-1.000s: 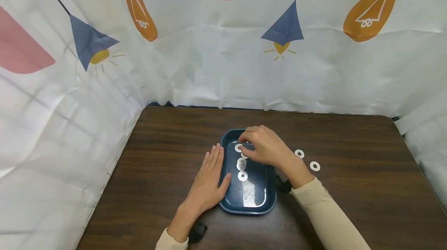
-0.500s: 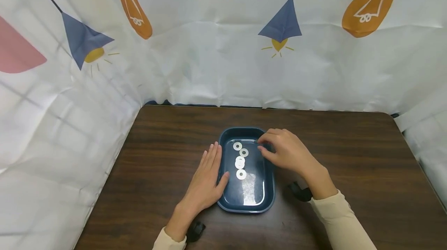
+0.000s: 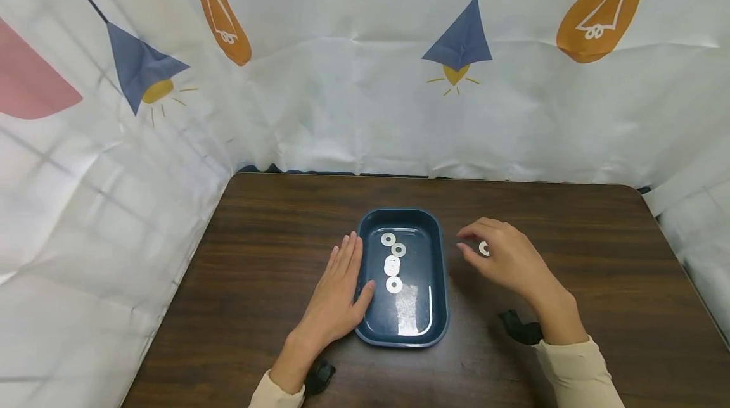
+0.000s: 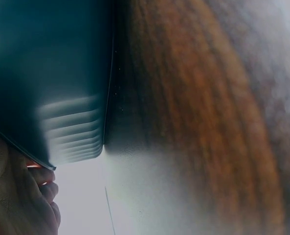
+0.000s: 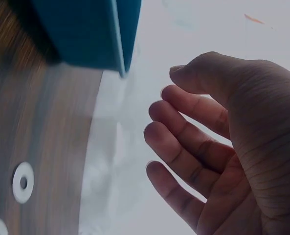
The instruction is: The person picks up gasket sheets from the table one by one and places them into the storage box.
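Okay so your left hand (image 3: 332, 303) is lying flat along the left side of the blue tray (image 3: 419, 300), fingers straight and snugged up next to each other, thumb spread away so its tip shows over the rim. Your left wrist cam mostly gets the tray's outer wall, with just a bit of that hand in the bottom corner.

Your right hand (image 3: 507, 259) is over the table on the right of the tray, a bit apart from it. Fingers are loosely curved and the thumb's held off from them; your right wrist cam shows that gap pretty clearly.

Inside the tray you've got five flat white rings in a rough line toward the left side: a top ring (image 3: 388, 239), a second ring (image 3: 398, 249) just beside it, an overlapping pair (image 3: 391, 266) below, then a bottom ring (image 3: 394, 285). Another ring (image 3: 483, 248) peeks out past your right hand on the wood-grain table (image 3: 285, 256), and your right wrist cam catches two rings on the wood, one cut off by the frame edge.

Behind it all hangs a white cloth (image 3: 353, 104) with lamp prints.
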Motion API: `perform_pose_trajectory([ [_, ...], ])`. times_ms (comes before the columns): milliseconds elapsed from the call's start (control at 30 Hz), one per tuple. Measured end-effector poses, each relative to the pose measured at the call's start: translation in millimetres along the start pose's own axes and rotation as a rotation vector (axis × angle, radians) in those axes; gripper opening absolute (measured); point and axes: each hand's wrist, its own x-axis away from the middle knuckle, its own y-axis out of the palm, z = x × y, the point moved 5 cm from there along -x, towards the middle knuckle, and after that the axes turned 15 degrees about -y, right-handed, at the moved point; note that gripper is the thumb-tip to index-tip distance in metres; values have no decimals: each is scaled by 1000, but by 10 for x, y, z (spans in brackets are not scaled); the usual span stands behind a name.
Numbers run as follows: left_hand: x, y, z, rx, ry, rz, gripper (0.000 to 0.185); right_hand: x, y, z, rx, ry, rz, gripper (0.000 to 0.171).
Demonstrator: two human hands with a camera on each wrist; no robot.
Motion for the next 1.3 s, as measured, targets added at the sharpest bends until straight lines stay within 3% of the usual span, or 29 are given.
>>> perform_pose_trajectory([
  [533, 10, 33, 16, 1, -19, -6, 85, 407, -49, 300, -35, 169, -15, 22],
  [967, 9, 29, 9, 0, -18, -6, 85, 598, 13, 429, -3, 200, 9, 26],
  [1300, 6, 5, 6, -3, -24, -7, 85, 734, 65, 521, 66, 264, -26, 30],
])
